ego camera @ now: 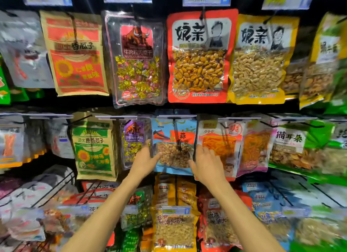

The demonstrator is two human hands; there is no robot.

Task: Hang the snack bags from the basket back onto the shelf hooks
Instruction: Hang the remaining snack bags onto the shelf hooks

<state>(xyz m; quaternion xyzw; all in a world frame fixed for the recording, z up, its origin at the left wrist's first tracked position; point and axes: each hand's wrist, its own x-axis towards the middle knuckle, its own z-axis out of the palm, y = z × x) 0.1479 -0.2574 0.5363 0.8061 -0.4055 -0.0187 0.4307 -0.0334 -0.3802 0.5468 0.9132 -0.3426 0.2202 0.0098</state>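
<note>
So your two hands are both up on the middle row, dead centre of the frame, either side of the blue garlic peanut bag (174, 146). That bag is hanging from its shelf hook (175, 125), just under the clear price rail (176, 117). Your left hand (145, 158) sits along the bag's left edge, fingers pointing up and pretty straight, thumb lying across the lower-left corner of the window with the peanuts in it, so that grip is released, not clenched round anything. Your right hand (207, 162) is on the other side, fingers spread flat over the orange shredded-snack bag (220, 139) just right of it, thumb touching the blue bag's right edge, and that grip is released too. The purple beef-bites bag (133, 137) hangs just left of your left fingers. Straight below, lower centre, there's a yellow peanut bag (174, 227). Edges of the frame are blurry.
</note>
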